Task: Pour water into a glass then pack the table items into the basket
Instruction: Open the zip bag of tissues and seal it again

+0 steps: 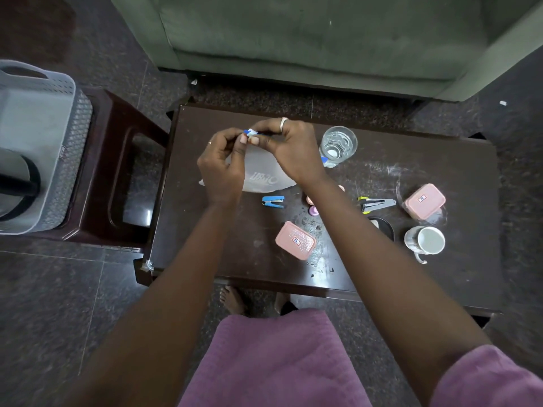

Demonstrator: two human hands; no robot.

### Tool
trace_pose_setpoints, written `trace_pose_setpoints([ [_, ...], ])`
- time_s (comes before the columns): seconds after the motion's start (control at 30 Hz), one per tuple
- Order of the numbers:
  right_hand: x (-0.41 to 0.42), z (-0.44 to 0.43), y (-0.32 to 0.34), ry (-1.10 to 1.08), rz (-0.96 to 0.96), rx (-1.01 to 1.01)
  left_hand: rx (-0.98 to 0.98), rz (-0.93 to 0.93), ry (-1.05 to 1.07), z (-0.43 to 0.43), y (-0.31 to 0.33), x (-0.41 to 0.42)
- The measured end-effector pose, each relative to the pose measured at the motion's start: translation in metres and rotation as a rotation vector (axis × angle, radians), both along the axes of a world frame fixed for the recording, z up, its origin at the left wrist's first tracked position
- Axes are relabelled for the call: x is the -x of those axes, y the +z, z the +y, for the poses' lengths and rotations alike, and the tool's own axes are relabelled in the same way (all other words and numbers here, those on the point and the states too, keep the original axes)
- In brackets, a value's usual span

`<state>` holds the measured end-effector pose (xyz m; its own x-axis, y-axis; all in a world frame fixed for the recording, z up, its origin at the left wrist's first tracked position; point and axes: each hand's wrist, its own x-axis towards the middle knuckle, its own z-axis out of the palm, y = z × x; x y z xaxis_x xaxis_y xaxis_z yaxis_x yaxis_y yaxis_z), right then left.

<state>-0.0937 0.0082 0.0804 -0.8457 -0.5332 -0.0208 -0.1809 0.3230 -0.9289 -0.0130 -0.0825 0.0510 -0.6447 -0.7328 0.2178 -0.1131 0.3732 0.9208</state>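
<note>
Green sofa (308, 39) at the far side; dark wooden table (440, 171) in front of it. Dark chair (117, 171) just left of the table, carrying the grey basket (67, 148). A vessel with a black handle (17, 183) sits inside the basket; its kind is not clear.

On the table: flat white pouch (264, 177) under the raised hands. Glass (338, 145) upright to its right, with water in it. Two pink boxes, one near the front edge (295, 240), one far right (425, 200). White mug (426, 240) below the far box. Blue stapler (273, 201) just in front of the pouch.

Left hand (223, 165) and right hand (291, 148) meet above the pouch, fingertips of both pinching one small blue-and-white item (250, 132). What the item is I cannot tell.
</note>
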Motion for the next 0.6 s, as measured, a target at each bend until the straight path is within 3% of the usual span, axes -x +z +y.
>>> trace_pose_setpoints([
  [0.17, 0.010, 0.006, 0.002, -0.054, 0.011, -0.071, 0.022, -0.022, -0.004, 0.011, -0.001, 0.014],
  [0.33, 0.028, 0.023, -0.007, -0.027, 0.074, -0.245, -0.018, -0.007, 0.150, 0.014, 0.000, 0.025],
  [0.43, 0.040, 0.041, -0.015, -0.072, 0.040, -0.279, -0.073, 0.049, 0.258, 0.004, 0.001, 0.029],
  [0.6, 0.051, 0.063, -0.027, -0.114, 0.003, -0.334, -0.069, -0.008, 0.324, -0.007, -0.004, 0.029],
])
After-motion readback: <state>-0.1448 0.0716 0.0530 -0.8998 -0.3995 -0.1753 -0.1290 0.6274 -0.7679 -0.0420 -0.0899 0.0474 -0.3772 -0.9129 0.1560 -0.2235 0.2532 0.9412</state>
